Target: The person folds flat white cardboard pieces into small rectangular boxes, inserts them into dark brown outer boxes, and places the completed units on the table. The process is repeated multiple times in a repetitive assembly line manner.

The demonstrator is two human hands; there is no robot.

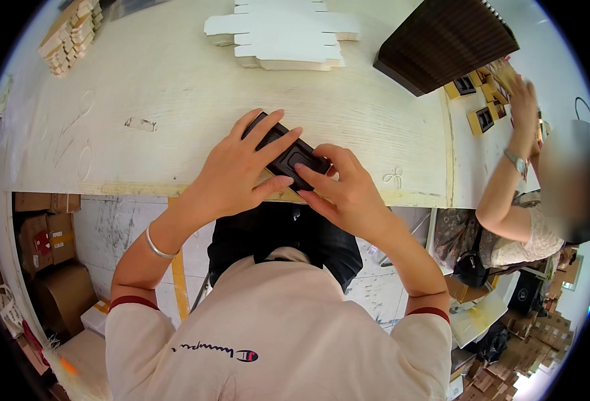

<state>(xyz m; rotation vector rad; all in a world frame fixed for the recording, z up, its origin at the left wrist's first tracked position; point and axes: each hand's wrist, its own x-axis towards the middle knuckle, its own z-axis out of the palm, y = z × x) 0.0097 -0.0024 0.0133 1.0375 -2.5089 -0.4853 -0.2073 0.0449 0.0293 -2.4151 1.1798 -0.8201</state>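
Observation:
Near the front edge of the pale table, both my hands hold a dark, shallow moulded tray at a slant. My left hand spans its left part, fingers spread over the top and far side, thumb at the near edge. At the right end, my right hand grips the tray, with fingers at the far corner and the thumb on a raised rounded shape. My fingers hide parts of the tray, and its underside is out of sight.
Flat white carton blanks are stacked ahead. A leaning stack of dark trays stands at the far right, beside small yellow boxes with black inserts. A co-worker's hand is there. Folded card pieces lie far left.

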